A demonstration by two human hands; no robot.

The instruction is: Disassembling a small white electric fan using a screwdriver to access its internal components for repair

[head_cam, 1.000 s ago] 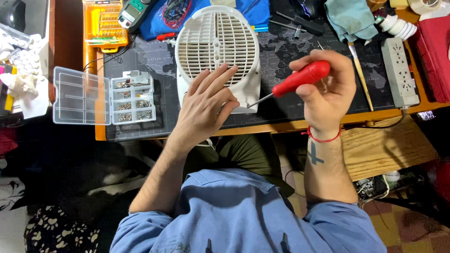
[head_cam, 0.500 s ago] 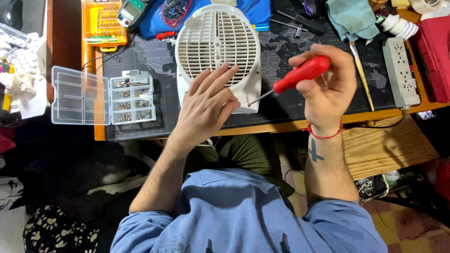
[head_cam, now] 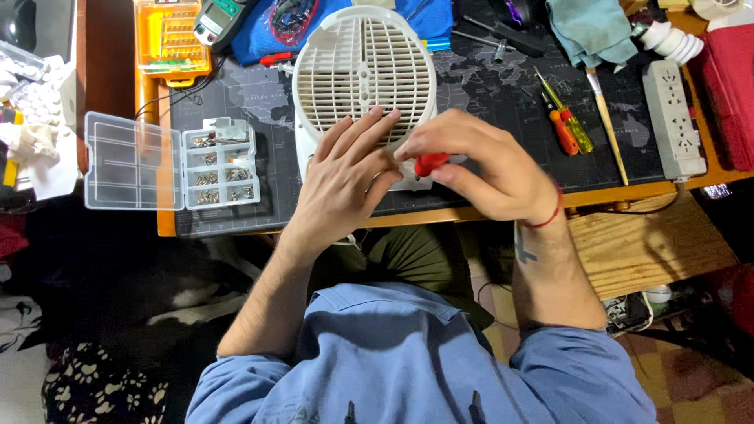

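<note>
Since a moment ago the right hand [head_cam: 487, 169] has swung in, closed around the red-handled screwdriver [head_cam: 430, 162] at the round white plastic fan grille's [head_cam: 363, 74] lower edge. Left hand [head_cam: 349, 177], fingers spread flat, presses just beside it. Left on the bench [head_cam: 236, 220]: clear compartmented screw box [head_cam: 216, 163]. Right: 2 screwdrivers [head_cam: 567, 124].

A wooden desk [head_cam: 620, 192] is being covered w/ a dark mat [head_cam: 259, 94] printed w/ a world map. A pale wooden board [head_cam: 652, 243] is being seen below the desk edge, at right. The floor [head_cam: 94, 314] is being left mostly in shadow; a paw-print cloth [head_cam: 102, 392] is lying bottom left, a reddish patterned rug [head_cam: 691, 392] bottom right. The bench is being lit evenly from above.
</note>
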